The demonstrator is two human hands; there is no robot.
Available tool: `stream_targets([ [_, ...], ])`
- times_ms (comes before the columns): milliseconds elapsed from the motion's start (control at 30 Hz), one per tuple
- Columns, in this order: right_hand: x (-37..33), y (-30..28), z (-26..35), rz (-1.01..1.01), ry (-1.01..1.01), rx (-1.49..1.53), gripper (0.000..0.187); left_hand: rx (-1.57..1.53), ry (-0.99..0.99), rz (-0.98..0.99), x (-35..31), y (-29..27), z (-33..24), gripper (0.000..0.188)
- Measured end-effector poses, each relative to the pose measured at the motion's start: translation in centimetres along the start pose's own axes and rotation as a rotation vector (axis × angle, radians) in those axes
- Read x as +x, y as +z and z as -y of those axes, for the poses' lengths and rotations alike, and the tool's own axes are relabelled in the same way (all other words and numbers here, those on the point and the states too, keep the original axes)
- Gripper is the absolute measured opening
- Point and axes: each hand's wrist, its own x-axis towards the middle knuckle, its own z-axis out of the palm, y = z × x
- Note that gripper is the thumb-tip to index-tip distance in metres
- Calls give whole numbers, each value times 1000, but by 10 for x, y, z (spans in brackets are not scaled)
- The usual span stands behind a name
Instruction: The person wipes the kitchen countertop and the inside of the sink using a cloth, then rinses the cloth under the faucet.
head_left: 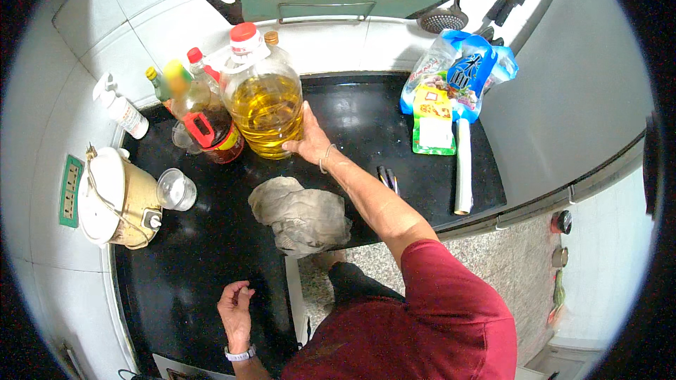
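A large clear jug of yellow cooking oil with a red cap stands upright among the bottles at the back of the black counter. My right hand reaches across and is closed round its lower right side, thumb in front and fingers partly hidden behind. In front of the jug lies a crumpled grey cloth, below my right forearm. My left hand is at the counter's near part, fingers curled in toward the thumb, with nothing visible in them. Left of the jug stands a bottle of dark sauce with a red handle.
A cream electric pot with a white lid and a clear plastic cup stand at left. Beyond them is a white spray bottle. At right lie plastic food packets, a white roll and a small dark-handled tool.
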Motion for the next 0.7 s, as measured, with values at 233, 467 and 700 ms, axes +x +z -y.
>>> stream_targets([
  [233,-146,13,53,408,-390,-417,63,279,251,-12,-20,-7,88,35],
  [467,-145,-34,9,367,-461,-642,40,-116,107,149,-12,-5,116,42],
  [700,-7,-71,-93,-232,-148,-574,36,502,320,29,10,-5,152,33],
])
